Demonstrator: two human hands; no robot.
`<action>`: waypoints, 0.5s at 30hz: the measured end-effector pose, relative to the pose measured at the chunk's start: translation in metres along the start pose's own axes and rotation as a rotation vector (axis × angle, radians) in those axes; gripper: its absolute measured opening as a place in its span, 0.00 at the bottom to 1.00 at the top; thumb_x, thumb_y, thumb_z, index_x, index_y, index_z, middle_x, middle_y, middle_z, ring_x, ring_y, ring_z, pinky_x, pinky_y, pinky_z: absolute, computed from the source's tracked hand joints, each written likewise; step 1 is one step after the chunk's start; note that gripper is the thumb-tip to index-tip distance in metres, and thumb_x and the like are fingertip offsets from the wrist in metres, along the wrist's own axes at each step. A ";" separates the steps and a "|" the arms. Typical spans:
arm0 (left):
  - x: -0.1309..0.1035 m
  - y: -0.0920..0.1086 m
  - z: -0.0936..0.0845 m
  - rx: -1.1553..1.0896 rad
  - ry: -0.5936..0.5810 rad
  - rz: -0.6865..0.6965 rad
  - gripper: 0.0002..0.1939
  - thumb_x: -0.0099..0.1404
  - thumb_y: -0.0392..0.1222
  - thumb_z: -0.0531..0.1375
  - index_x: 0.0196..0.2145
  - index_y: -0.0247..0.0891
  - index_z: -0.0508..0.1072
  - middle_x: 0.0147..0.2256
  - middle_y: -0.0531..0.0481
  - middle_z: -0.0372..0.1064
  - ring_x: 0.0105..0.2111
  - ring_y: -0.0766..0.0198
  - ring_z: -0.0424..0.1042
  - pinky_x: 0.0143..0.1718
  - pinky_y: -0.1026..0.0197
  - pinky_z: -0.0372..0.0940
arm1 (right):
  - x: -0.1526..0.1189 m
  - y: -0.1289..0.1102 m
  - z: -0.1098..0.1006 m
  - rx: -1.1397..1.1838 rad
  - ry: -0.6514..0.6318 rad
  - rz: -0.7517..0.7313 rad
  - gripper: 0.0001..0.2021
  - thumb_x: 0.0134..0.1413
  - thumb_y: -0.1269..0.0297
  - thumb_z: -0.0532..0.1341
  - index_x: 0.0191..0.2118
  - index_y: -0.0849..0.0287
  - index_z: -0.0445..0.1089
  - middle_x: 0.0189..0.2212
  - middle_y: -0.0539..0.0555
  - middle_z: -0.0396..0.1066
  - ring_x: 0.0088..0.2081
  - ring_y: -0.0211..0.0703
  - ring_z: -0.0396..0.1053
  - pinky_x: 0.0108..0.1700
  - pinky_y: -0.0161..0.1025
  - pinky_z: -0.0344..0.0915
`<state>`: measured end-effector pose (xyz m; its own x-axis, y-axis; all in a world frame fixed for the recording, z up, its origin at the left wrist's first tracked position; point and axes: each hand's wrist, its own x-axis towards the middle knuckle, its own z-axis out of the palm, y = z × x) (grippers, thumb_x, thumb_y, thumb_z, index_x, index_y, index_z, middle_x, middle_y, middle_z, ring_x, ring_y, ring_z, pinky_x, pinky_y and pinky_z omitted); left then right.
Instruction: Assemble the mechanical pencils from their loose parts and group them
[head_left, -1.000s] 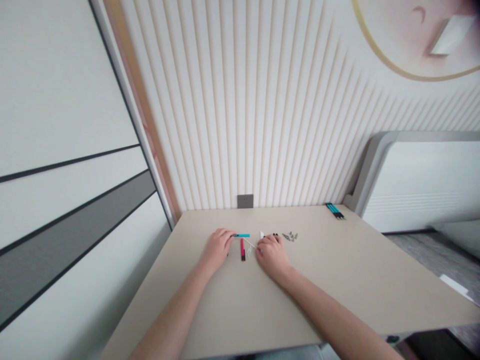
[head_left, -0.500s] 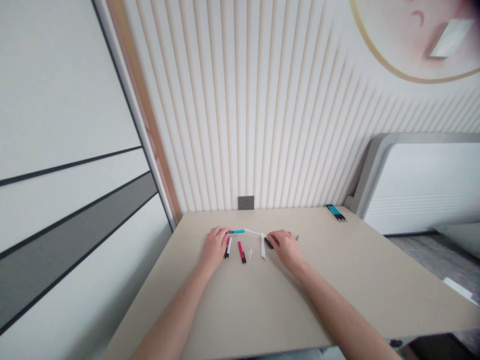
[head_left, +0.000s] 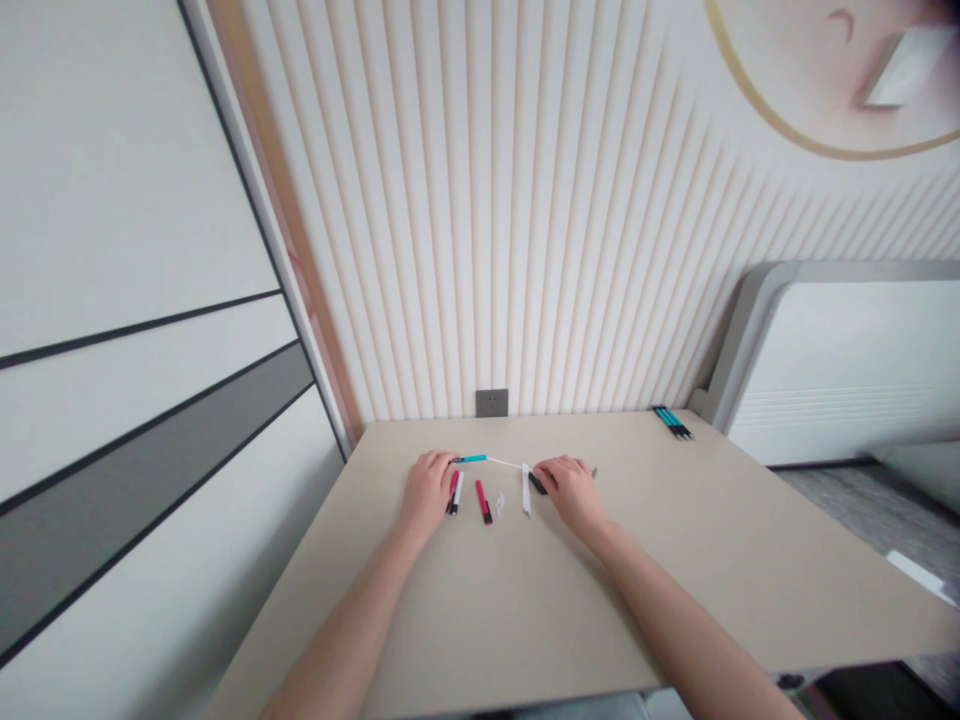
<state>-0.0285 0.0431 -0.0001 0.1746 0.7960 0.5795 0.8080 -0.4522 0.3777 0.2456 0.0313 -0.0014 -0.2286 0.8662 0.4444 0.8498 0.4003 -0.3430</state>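
The left hand pinches a blue tube over the counter, and the right hand pinches a thin white stick (its tip meets the tube)

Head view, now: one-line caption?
Left hand holds a blue pen barrel, right hand a thin white rod, above beige table.

Table: beige
Far right corner: blue pens
Toward far edge: red pens, white pen, white strips
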 end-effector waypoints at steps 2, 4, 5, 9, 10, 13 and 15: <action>0.000 0.000 0.001 -0.008 -0.009 0.009 0.11 0.68 0.35 0.51 0.42 0.41 0.73 0.40 0.47 0.70 0.44 0.57 0.68 0.48 0.53 0.63 | 0.000 -0.001 0.000 0.012 -0.001 -0.015 0.16 0.67 0.59 0.50 0.37 0.54 0.73 0.37 0.53 0.76 0.42 0.44 0.69 0.47 0.41 0.55; -0.001 0.000 0.001 -0.023 -0.025 0.021 0.11 0.69 0.35 0.51 0.43 0.41 0.73 0.40 0.47 0.70 0.44 0.57 0.68 0.48 0.53 0.63 | -0.001 -0.003 0.000 0.012 -0.009 -0.024 0.15 0.67 0.60 0.50 0.38 0.54 0.73 0.37 0.53 0.76 0.42 0.43 0.69 0.47 0.41 0.55; -0.001 0.001 0.001 -0.035 -0.036 0.030 0.11 0.69 0.35 0.51 0.43 0.40 0.73 0.41 0.47 0.70 0.44 0.58 0.68 0.48 0.53 0.63 | -0.001 -0.003 0.000 0.012 -0.011 -0.028 0.15 0.67 0.60 0.50 0.38 0.55 0.73 0.37 0.53 0.76 0.42 0.43 0.69 0.47 0.41 0.55; -0.002 0.006 0.001 -0.105 -0.115 0.107 0.11 0.70 0.37 0.51 0.43 0.40 0.73 0.41 0.46 0.70 0.44 0.58 0.67 0.49 0.54 0.63 | -0.001 -0.004 0.001 0.064 -0.006 -0.089 0.15 0.68 0.59 0.49 0.38 0.55 0.72 0.37 0.53 0.75 0.42 0.43 0.68 0.47 0.41 0.56; -0.002 0.008 0.001 -0.123 -0.137 0.128 0.12 0.70 0.37 0.51 0.44 0.40 0.73 0.42 0.46 0.70 0.44 0.59 0.67 0.49 0.54 0.63 | -0.001 -0.005 0.002 0.082 -0.009 -0.108 0.15 0.68 0.59 0.49 0.39 0.55 0.72 0.37 0.54 0.75 0.42 0.44 0.68 0.47 0.41 0.56; -0.003 0.010 0.001 -0.173 -0.171 0.170 0.13 0.71 0.40 0.50 0.45 0.41 0.73 0.42 0.46 0.70 0.44 0.60 0.67 0.49 0.55 0.64 | -0.002 -0.006 0.006 0.125 -0.016 -0.148 0.14 0.67 0.60 0.51 0.39 0.56 0.72 0.37 0.54 0.74 0.41 0.43 0.68 0.46 0.40 0.58; -0.003 0.010 0.000 -0.191 -0.185 0.189 0.13 0.72 0.40 0.49 0.45 0.41 0.73 0.42 0.46 0.70 0.44 0.60 0.67 0.49 0.55 0.64 | -0.002 -0.007 0.008 0.151 -0.011 -0.175 0.12 0.66 0.60 0.52 0.39 0.56 0.72 0.36 0.54 0.73 0.41 0.43 0.67 0.45 0.40 0.59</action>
<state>-0.0209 0.0355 0.0021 0.4250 0.7426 0.5176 0.6342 -0.6523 0.4151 0.2364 0.0292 -0.0071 -0.3718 0.7824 0.4996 0.7161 0.5842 -0.3819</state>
